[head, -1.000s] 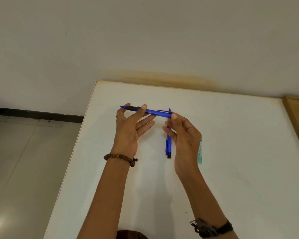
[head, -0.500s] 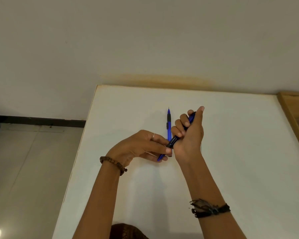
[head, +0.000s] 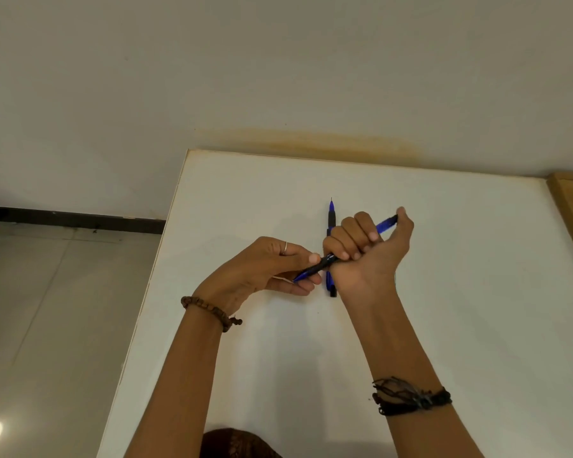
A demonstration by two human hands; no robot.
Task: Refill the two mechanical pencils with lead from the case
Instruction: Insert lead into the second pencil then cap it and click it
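The right hand (head: 368, 249) has its fingers curled in a fist around the middle of one blue mechanical pencil (head: 325, 262), and the thumb reaches up to the far end of it, near the cap. The long axis of this pencil runs on a diagonal: the cap end sticks out beyond the right fingers, up and away from the person, and the tip end comes out below the fist, toward the left hand (head: 265, 269). The left hand pinches this tip end between the thumb and the curled fingers, so both hands hold the same pencil, one at each part. The coming move seems to depend on this line: a twist or pull along the axis would probably open the pencil, and the left fingers are the nearer ones to the tip. The second pencil (head: 331, 219) lies on the white table (head: 477, 292) directly behind the right fist, its point away from the person, partly hidden. The lead case is not visible; perhaps the right wrist covers it.
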